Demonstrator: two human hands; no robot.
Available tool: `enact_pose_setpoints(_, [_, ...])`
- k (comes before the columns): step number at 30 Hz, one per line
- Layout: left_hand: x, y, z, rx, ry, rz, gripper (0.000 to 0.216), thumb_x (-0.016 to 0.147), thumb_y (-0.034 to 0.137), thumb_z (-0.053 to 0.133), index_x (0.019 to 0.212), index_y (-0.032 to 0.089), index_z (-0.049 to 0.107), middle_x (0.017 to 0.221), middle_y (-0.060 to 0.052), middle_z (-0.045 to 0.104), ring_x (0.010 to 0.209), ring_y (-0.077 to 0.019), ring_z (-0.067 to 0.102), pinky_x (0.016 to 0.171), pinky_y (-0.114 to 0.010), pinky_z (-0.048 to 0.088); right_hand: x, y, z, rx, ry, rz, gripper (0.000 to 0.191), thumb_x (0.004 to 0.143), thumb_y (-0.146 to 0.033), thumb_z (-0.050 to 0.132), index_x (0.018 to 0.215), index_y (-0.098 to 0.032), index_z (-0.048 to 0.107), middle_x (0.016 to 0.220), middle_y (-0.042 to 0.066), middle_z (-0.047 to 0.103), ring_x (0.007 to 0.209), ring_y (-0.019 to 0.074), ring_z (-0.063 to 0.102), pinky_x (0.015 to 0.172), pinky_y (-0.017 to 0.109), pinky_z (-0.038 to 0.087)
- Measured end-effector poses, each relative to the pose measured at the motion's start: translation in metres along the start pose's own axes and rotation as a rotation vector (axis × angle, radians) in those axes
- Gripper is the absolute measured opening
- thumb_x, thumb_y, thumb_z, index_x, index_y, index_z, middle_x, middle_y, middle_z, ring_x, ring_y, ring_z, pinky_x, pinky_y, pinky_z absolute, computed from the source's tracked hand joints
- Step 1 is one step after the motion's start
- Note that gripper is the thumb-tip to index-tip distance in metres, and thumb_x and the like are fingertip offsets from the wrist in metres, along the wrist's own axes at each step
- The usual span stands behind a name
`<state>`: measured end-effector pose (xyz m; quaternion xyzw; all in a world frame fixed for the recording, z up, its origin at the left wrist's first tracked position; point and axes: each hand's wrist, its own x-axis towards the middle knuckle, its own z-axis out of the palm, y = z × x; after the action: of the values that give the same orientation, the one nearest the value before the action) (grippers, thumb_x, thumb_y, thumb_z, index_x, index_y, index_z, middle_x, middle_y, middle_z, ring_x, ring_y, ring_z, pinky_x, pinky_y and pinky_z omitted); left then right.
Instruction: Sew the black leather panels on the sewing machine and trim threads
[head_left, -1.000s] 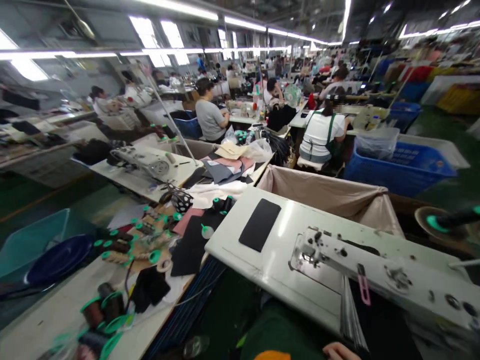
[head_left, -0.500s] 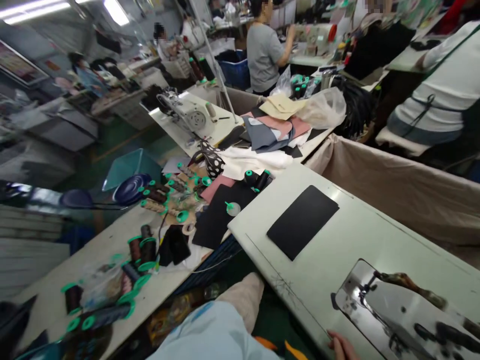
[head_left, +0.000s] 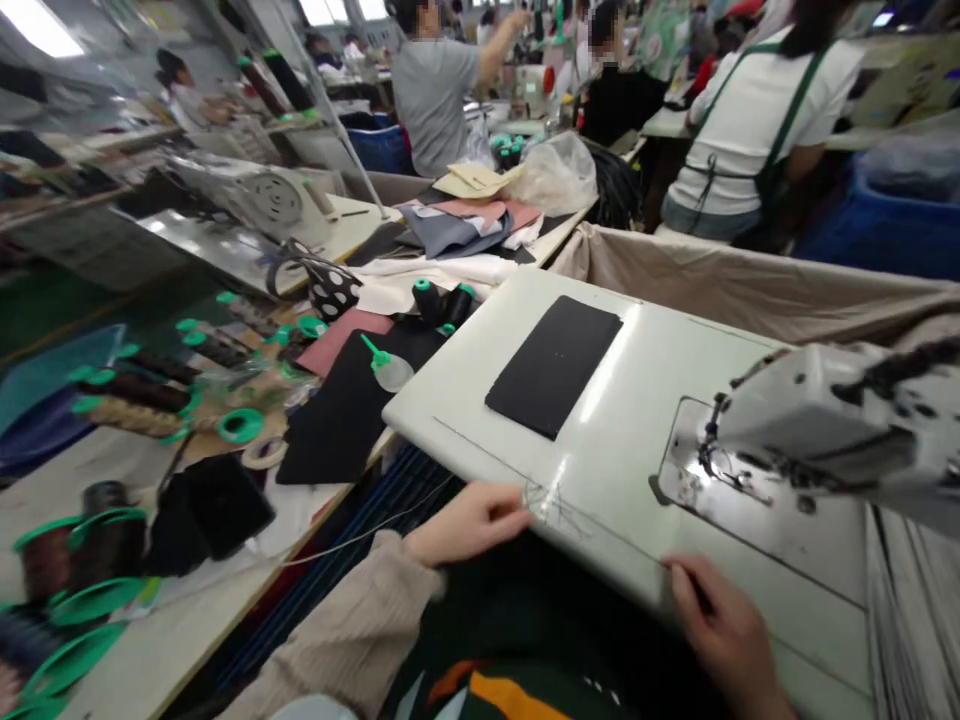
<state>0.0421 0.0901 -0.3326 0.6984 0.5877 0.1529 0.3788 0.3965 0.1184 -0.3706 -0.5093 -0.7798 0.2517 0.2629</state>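
My left hand (head_left: 474, 522) is at the front edge of the pale green sewing table (head_left: 457, 400). Its fingers are curled with thumb and forefinger close together, beside thin dark scribble-like lines; whatever they hold, if anything, is hidden. Farther right, my right hand (head_left: 724, 630) touches the same edge, its fingers bent in and pressed together; I cannot make out anything in them. Beyond the hands a stack of black rectangular pieces (head_left: 555, 365) lies flat on the tabletop. Right of the stack stands the sewing machine (head_left: 817, 420), its needle area above a shiny metal plate.
On the left side table are thread spools (head_left: 142, 415), a small oil bottle (head_left: 391, 370), a tape roll (head_left: 264, 453) and black sheets (head_left: 330, 410). A beige cloth bin (head_left: 697, 290) borders the far side. Several people work at machines behind, one in a white top (head_left: 739, 130).
The view has swung right, bringing more of the sewing machine into sight. My left hand has come into view at the table edge; more of my right hand shows. The black stack stays put.
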Motion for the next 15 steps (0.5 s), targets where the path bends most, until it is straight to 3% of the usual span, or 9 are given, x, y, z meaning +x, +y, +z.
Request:
enact_pose_setpoints(1, [0.003, 0.005, -0.002, 0.058, 0.195, 0.127, 0.043, 0.097, 0.053, 0.046, 0.112, 0.019, 0.067, 0.107, -0.009, 0.071, 0.101, -0.0221, 0.065, 0.089, -0.034, 0.05, 0.002, -0.004, -0.001, -0.042, 0.013, -0.006, 0.032, 0.095, -0.044, 0.046, 0.094, -0.024, 0.07, 0.094, 0.007, 0.074, 0.086, 0.0219, 0.068, 0.079, 0.031, 0.053])
enact_pose_setpoints(2, [0.007, 0.009, -0.002, 0.145, 0.277, 0.259, 0.053, 0.093, 0.056, 0.054, 0.13, 0.019, 0.058, 0.129, -0.012, 0.063, 0.121, -0.0267, 0.057, 0.103, -0.039, 0.043, 0.003, -0.008, -0.001, -0.077, 0.009, -0.029, 0.031, 0.095, -0.043, 0.046, 0.095, -0.023, 0.07, 0.093, 0.006, 0.074, 0.084, 0.021, 0.067, 0.079, 0.031, 0.052])
enact_pose_setpoints(4, [0.01, 0.009, 0.003, 0.337, 0.25, 0.484, 0.07, 0.089, 0.056, 0.06, 0.147, 0.022, 0.042, 0.151, -0.012, 0.044, 0.142, -0.0302, 0.037, 0.118, -0.046, 0.026, 0.002, -0.016, -0.003, -0.119, 0.037, -0.061, 0.032, 0.096, -0.042, 0.045, 0.096, -0.022, 0.069, 0.094, 0.006, 0.073, 0.086, 0.0202, 0.067, 0.08, 0.03, 0.051])
enact_pose_setpoints(6, [0.003, -0.005, 0.01, 0.469, 0.171, 0.581, 0.057, 0.098, 0.044, 0.05, 0.15, 0.025, 0.038, 0.155, -0.007, 0.04, 0.145, -0.026, 0.033, 0.121, -0.045, 0.02, -0.004, -0.027, -0.009, -0.13, 0.015, -0.087, 0.033, 0.097, -0.042, 0.043, 0.097, -0.021, 0.069, 0.096, 0.006, 0.073, 0.088, 0.02, 0.067, 0.08, 0.03, 0.051])
enact_pose_setpoints(8, [-0.019, -0.027, 0.009, 0.525, 0.171, 0.534, 0.041, 0.102, 0.032, 0.038, 0.141, 0.024, 0.051, 0.143, -0.006, 0.055, 0.136, -0.0215, 0.046, 0.116, -0.04, 0.029, -0.015, -0.042, -0.02, -0.128, -0.027, -0.106, 0.033, 0.097, -0.042, 0.044, 0.1, -0.021, 0.07, 0.099, 0.007, 0.073, 0.09, 0.0202, 0.067, 0.081, 0.031, 0.051])
enact_pose_setpoints(10, [-0.052, -0.049, 0.0, 0.548, 0.218, 0.421, 0.033, 0.1, 0.036, 0.042, 0.108, 0.021, 0.071, 0.107, -0.006, 0.073, 0.108, -0.0208, 0.065, 0.1, -0.034, 0.044, -0.028, -0.065, -0.037, -0.114, -0.045, -0.129, 0.031, 0.097, -0.042, 0.046, 0.104, -0.022, 0.069, 0.1, 0.006, 0.073, 0.09, 0.0199, 0.068, 0.08, 0.031, 0.052])
enact_pose_setpoints(12, [-0.089, -0.058, -0.017, 0.57, 0.27, 0.34, 0.042, 0.098, 0.042, 0.046, 0.072, 0.018, 0.069, 0.067, -0.005, 0.067, 0.072, -0.019, 0.066, 0.078, -0.031, 0.05, -0.042, -0.094, -0.058, -0.077, -0.035, -0.175, 0.027, 0.097, -0.04, 0.049, 0.108, -0.025, 0.069, 0.096, 0.004, 0.073, 0.087, 0.0182, 0.068, 0.077, 0.029, 0.052])
enact_pose_setpoints(13, [-0.107, -0.057, -0.027, 0.57, 0.309, 0.311, 0.047, 0.098, 0.043, 0.045, 0.065, 0.018, 0.066, 0.058, -0.004, 0.062, 0.062, -0.0173, 0.062, 0.07, -0.03, 0.049, -0.051, -0.109, -0.07, -0.053, -0.024, -0.209, 0.026, 0.097, -0.04, 0.051, 0.109, -0.026, 0.069, 0.094, 0.003, 0.072, 0.085, 0.0174, 0.068, 0.075, 0.028, 0.053])
enact_pose_setpoints(15, [-0.138, -0.045, -0.046, 0.482, 0.443, 0.278, 0.045, 0.101, 0.042, 0.041, 0.073, 0.017, 0.067, 0.064, -0.003, 0.064, 0.062, -0.0154, 0.06, 0.065, -0.028, 0.048, -0.075, -0.136, -0.092, -0.02, 0.036, -0.277, 0.026, 0.094, -0.041, 0.056, 0.112, -0.028, 0.069, 0.093, 0.004, 0.072, 0.082, 0.0169, 0.068, 0.072, 0.027, 0.054])
